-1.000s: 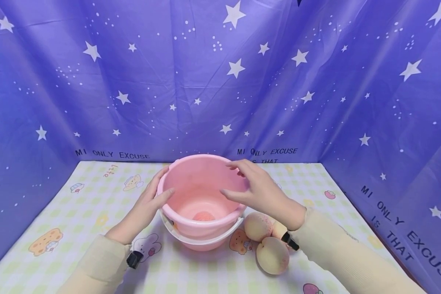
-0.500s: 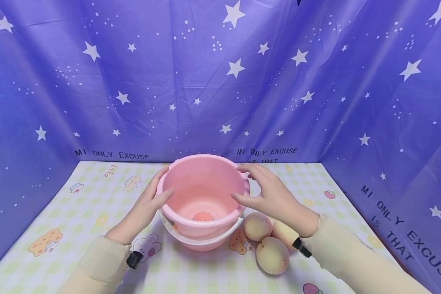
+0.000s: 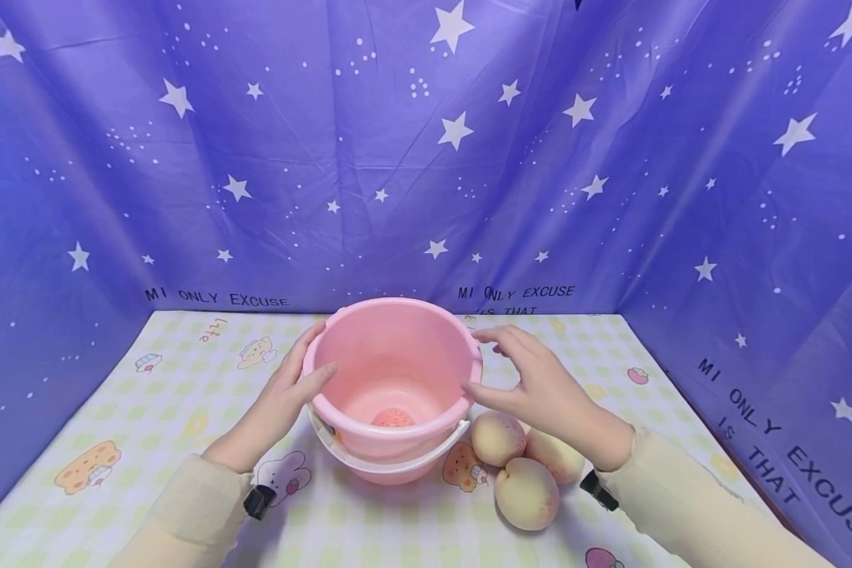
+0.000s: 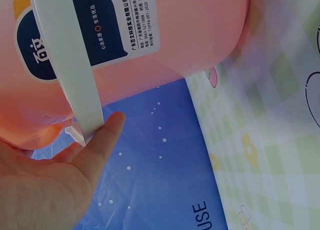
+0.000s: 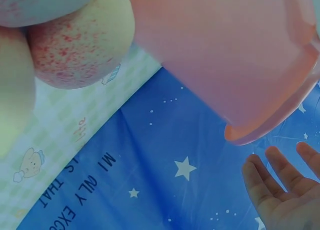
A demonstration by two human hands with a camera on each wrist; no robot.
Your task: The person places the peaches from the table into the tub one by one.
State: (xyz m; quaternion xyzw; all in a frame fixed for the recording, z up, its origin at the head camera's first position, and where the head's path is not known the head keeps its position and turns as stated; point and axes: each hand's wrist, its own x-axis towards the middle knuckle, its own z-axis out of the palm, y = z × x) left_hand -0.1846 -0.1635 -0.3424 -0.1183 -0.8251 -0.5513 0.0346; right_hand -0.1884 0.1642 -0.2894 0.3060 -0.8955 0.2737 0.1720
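A pink bucket (image 3: pixel 397 355) stands upright on the table, its white handle (image 3: pixel 433 461) lowered against the near side. My left hand (image 3: pixel 280 398) grips the rim at the left, thumb over the edge and fingers around the outside. In the left wrist view that hand (image 4: pixel 55 182) lies by the handle's end, and a printed label (image 4: pixel 137 24) shows on the bucket. My right hand (image 3: pixel 547 386) hovers just outside the right rim with loosely bent fingers holding nothing. The right wrist view has its fingertips apart from the rim. A coral-coloured textured patch (image 3: pixel 394 418) shows at the bucket's bottom.
Three peaches (image 3: pixel 527 495) lie clustered at the bucket's right, below my right forearm. A checked cloth (image 3: pixel 149 426) with cartoon prints covers the table. Purple star-printed curtain (image 3: pixel 369 158) closes off the back and both sides.
My right hand has drawn back to the right, from over the bucket's mouth to just outside its rim. The left hand and bucket stay put; more of the rear peach shows.
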